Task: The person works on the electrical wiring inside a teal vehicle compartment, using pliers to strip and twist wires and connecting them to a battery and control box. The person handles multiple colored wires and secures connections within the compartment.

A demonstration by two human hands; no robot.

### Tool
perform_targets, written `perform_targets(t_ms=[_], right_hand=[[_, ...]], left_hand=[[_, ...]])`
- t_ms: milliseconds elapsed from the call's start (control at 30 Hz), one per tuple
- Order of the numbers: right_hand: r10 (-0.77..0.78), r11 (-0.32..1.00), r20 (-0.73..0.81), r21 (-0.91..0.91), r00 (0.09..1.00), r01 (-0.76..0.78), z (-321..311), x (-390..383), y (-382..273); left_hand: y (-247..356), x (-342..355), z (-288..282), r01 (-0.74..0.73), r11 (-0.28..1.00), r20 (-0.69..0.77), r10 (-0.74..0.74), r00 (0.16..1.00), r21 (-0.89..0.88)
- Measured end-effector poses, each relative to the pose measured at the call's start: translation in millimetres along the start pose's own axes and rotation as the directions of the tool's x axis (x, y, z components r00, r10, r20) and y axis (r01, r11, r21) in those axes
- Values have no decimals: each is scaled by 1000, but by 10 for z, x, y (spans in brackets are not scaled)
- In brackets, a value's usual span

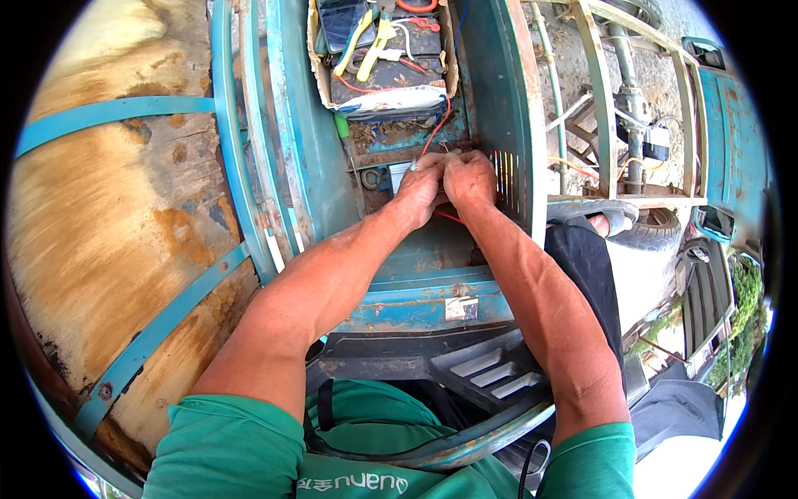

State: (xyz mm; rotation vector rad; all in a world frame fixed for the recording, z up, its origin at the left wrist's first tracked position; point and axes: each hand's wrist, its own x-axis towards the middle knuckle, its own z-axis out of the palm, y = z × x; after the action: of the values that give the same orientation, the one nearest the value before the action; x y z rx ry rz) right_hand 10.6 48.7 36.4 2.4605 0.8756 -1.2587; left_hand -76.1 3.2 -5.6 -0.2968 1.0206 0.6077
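Over the blue metal compartment, my left hand [422, 185] and my right hand [470, 179] meet with their fingertips pinched together. A thin red wire [435, 133] runs down from the cardboard box into my fingers, and both hands are closed on it. Thin wire ends seem to poke up between the fingertips, too small to make out well. Another stretch of red wire [450, 218] shows below my hands. Partly hidden behind my left hand is a silver-grey box [400, 175]. A screwdriver with a green handle [342, 126] leans at the compartment's left side.
Beyond my hands a cardboard box [454, 71] holds dark batteries [391, 76], pliers with yellow-green handles [356, 41] and a phone-like dark slab [345, 25]. Blue metal walls [507, 100] enclose the compartment. A wooden panel [125, 208] lies left; a metal frame [603, 91] stands right.
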Motion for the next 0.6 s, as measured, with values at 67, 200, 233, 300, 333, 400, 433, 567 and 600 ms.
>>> perform_targets(t_ms=[67,200,233,300,333,400,433,567,600], right_hand=[[-3,1000,0,-3,1000,3,-13,-15,-19],[-10,1000,-21,-6,1000,10,-11,-14,-11],[-10,1000,-27,-7,1000,9,-13,-20,-15],[-18,999,-28,-28,999,17,-23,-23,-27],[-21,999,-29,-38,999,20,-29,-25,-33],[-19,999,-27,-51,999,18,-35,-25,-38],[-18,998,-25,-57,1000,16,-40,-27,-41],[-16,996,5,-88,1000,17,-101,-95,-130],[-16,996,2,-86,1000,16,-95,-86,-120]], left_hand=[[4,-12,8,5,1000,-6,-5,1000,1],[12,-26,29,-1,1000,-2,1,1000,8],[11,-24,26,-5,1000,2,5,1000,8],[8,-22,23,-5,1000,4,5,1000,8],[7,-20,23,-5,1000,5,5,1000,9],[34,-30,35,25,1000,2,-25,1000,-14],[48,-34,42,40,999,1,-40,999,-26],[-21,37,-34,12,999,19,-11,1000,-46],[-29,39,-34,13,999,14,-12,1000,-43]])
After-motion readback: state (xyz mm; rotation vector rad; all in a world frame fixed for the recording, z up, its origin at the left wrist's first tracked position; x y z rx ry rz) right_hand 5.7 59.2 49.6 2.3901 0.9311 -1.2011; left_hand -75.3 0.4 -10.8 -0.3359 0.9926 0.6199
